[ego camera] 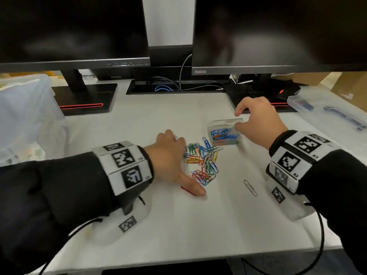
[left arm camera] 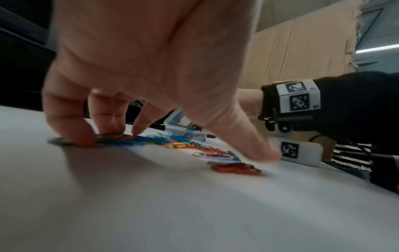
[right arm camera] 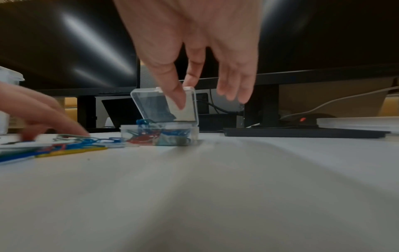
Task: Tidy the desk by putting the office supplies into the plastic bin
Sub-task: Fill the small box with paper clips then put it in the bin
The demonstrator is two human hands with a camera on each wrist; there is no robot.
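Note:
A pile of coloured paper clips (ego camera: 202,161) lies on the white desk (ego camera: 178,225). My left hand (ego camera: 185,167) rests on the pile's left side, fingers spread and fingertips pressing on clips (left arm camera: 177,144), thumb stretched beside a red clip (ego camera: 187,190) (left arm camera: 235,168). Just beyond the pile stands a small clear box (ego camera: 224,135) (right arm camera: 159,134) partly filled with clips. Its hinged lid (ego camera: 226,122) (right arm camera: 151,105) stands up. My right hand (ego camera: 237,120) (right arm camera: 185,95) pinches that lid between thumb and index finger. One pale clip (ego camera: 250,187) lies alone to the right.
A large translucent plastic bin (ego camera: 25,108) stands at the desk's left. Two monitor stands (ego camera: 83,100) and a cable tray (ego camera: 174,86) line the back. At the right are a mouse (ego camera: 286,89), a clear case (ego camera: 299,103) and a dark pen-like tool (ego camera: 345,118).

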